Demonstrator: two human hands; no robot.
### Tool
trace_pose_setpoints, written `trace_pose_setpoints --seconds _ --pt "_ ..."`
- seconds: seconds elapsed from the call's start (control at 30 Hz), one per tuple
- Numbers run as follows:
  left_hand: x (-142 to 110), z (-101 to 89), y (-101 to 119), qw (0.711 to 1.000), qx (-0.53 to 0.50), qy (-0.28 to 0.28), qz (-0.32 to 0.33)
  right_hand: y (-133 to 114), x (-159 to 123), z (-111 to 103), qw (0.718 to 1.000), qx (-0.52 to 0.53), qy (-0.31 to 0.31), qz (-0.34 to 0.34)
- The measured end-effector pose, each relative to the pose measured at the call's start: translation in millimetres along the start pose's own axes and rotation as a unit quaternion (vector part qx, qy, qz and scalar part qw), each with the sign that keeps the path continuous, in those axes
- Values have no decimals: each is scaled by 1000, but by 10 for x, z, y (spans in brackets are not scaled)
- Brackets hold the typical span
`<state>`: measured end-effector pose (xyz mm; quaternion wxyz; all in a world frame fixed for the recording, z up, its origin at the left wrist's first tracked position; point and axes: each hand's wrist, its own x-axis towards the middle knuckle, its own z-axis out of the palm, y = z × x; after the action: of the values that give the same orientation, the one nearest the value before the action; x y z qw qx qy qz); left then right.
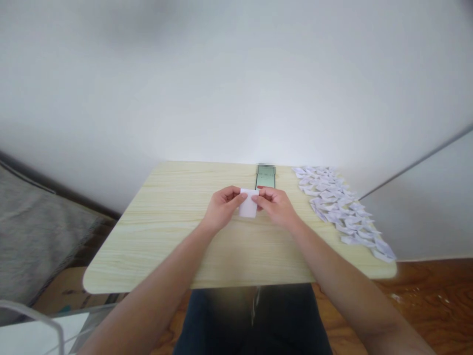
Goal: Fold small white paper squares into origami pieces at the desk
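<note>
A small white piece of paper (248, 209), which looks folded, is held up over the middle of the table. My left hand (223, 207) pinches its left edge between thumb and fingers. On the opposite edge, my right hand (275, 204) grips it the same way, thumb in front. Both thumbs rest near the paper's upper part. Fingers behind the paper are partly hidden. Just beyond my right hand lies a phone (266, 178) with a lit greenish screen, its lower end close to my fingers.
Many folded white paper pieces (332, 199) lie in overlapping rows along the right side of the pale wooden table (155, 222). A white wall (229, 88) rises behind the table. Grey fabric (37, 227) is at the left, and a white curved bar (40, 318) stands at lower left.
</note>
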<state>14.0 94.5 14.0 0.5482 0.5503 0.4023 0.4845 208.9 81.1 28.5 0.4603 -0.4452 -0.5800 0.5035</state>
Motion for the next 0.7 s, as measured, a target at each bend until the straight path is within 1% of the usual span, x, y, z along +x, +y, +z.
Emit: trace_pose_setpoints --seconds 0.1,0.23,0.4,0.57,0.7 --pt "58 -87 -65 1000 11 -17 -14 24 32 10 999 -1 -21 26" --pt "26 -142 -127 998 -8 -33 -49 117 5 34 998 20 -37 54" --pt "6 -146 -141 997 -13 -47 -67 186 -33 44 996 45 -30 76" --pt "25 -135 -116 995 -14 -48 -84 165 -27 38 994 50 -21 94" --pt "20 -128 -91 995 -13 -47 -90 139 -23 24 994 53 -23 95"
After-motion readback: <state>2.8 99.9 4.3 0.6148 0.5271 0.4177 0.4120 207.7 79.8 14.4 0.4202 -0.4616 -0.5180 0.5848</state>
